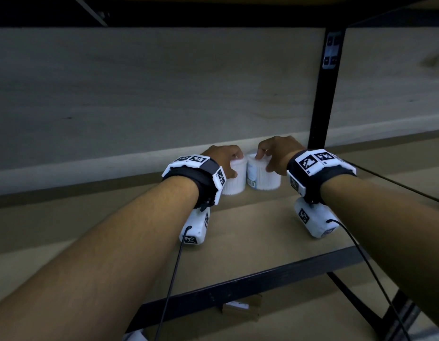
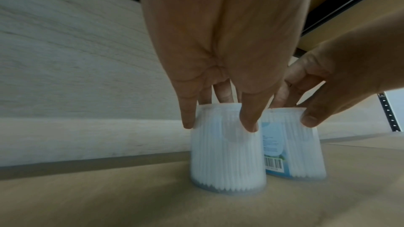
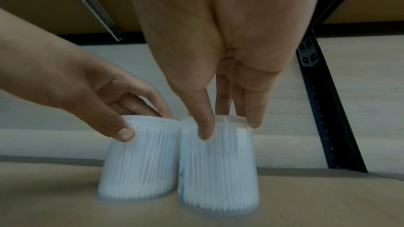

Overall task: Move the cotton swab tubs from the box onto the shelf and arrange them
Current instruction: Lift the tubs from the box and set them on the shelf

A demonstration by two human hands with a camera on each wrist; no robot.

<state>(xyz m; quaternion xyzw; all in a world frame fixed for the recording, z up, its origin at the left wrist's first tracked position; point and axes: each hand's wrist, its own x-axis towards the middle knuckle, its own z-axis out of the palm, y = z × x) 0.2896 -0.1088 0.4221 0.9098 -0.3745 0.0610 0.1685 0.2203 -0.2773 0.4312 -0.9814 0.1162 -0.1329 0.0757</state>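
Two clear round tubs packed with white cotton swabs stand side by side, touching, on the brown shelf board [image 1: 250, 225] close to the back wall. My left hand [image 1: 223, 161] grips the left tub [image 1: 234, 179] [image 2: 227, 158] [image 3: 140, 163] from above, fingers and thumb curled round its top rim. My right hand [image 1: 272, 153] grips the right tub [image 1: 264, 177] [image 2: 295, 153] [image 3: 218, 173] the same way. The right tub carries a blue label with a barcode [image 2: 273, 163] facing the left tub. The box is not in view.
A black upright post [image 1: 321, 102] of the shelf frame stands just right of the tubs. The pale wood-grain back wall [image 1: 139, 94] is right behind them. The upper shelf's dark underside [image 1: 213, 11] hangs overhead. Cardboard pieces [image 1: 240, 307] lie below the shelf's black front rail [image 1: 262, 279].
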